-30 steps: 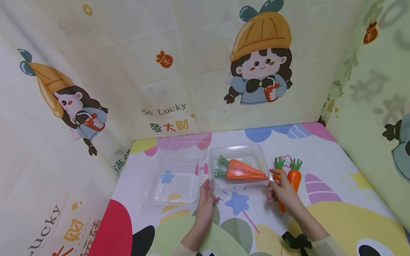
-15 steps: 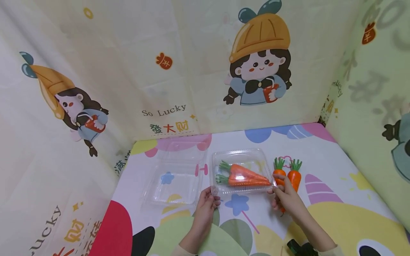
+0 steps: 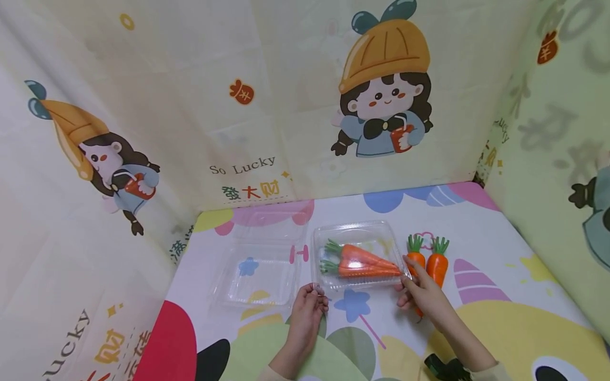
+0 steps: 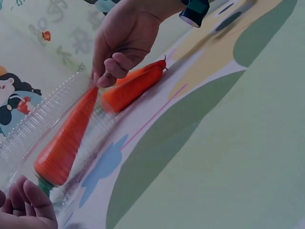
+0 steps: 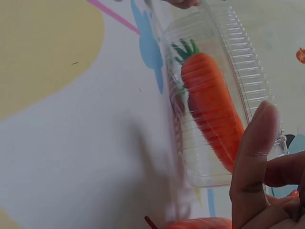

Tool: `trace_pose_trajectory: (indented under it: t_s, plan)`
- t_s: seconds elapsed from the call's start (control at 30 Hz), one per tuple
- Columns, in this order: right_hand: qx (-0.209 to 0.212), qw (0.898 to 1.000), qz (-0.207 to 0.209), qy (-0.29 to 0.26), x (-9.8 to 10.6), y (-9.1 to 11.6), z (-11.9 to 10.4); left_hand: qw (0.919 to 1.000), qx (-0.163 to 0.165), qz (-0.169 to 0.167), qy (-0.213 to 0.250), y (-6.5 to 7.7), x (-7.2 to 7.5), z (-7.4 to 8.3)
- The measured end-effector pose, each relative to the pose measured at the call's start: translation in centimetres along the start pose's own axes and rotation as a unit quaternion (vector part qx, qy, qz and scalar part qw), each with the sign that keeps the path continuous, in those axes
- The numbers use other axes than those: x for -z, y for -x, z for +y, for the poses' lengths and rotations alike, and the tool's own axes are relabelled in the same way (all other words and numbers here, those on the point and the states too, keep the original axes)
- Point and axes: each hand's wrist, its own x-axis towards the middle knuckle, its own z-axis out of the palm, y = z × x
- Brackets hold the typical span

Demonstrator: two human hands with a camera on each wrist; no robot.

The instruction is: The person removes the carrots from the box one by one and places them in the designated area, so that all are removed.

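A clear plastic clamshell box (image 3: 355, 230), lid down, holds two orange toy carrots (image 3: 364, 260) with green tops pointing left. My left hand (image 3: 307, 312) pinches its near left corner between thumb and fingers. At the near right corner my right hand (image 3: 426, 296) grips the rim, thumb and fingertips at the edge. In the left wrist view the right hand (image 4: 126, 40) is by the carrot tips and the left hand (image 4: 31, 205) by the green tops. From the right wrist, the ridged lid (image 5: 248, 71) shows over the carrots (image 5: 209, 100).
Two more toy carrots (image 3: 437, 266) lie just right of the box, one partly behind my right hand. A second clear box (image 3: 262, 275) stands open on the left, its lid tipped back. The cartoon tablecloth (image 3: 486, 233) meets printed curtains (image 3: 295, 106) behind and at both sides.
The box came slightly toward me and both hands moved with it, mostly in the first half second. Since then it has shifted only a little, and the other things stayed put.
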Motion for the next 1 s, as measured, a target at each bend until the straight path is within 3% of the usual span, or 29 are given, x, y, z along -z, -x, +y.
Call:
trace_pose_trajectory:
  t_s: [0.33,0.57,0.83,1.0]
  plan:
    - [-0.001,1.000,-0.007,-0.016,0.09,0.15,-0.13,1.0000,-0.006,-0.006,-0.005,0.31,0.21,-0.20]
    - [0.002,1.000,-0.006,-0.024,0.45,0.30,-0.39,0.9999,0.009,0.005,-0.009,0.35,0.07,-0.11]
    - [-0.002,0.999,-0.019,-0.041,0.41,0.22,-0.42,0.9981,0.001,0.032,0.052,0.46,-0.45,-0.61]
    - [-0.003,0.999,-0.019,-0.043,0.32,0.21,-0.53,0.9949,0.014,0.036,0.093,0.29,-0.65,-0.72]
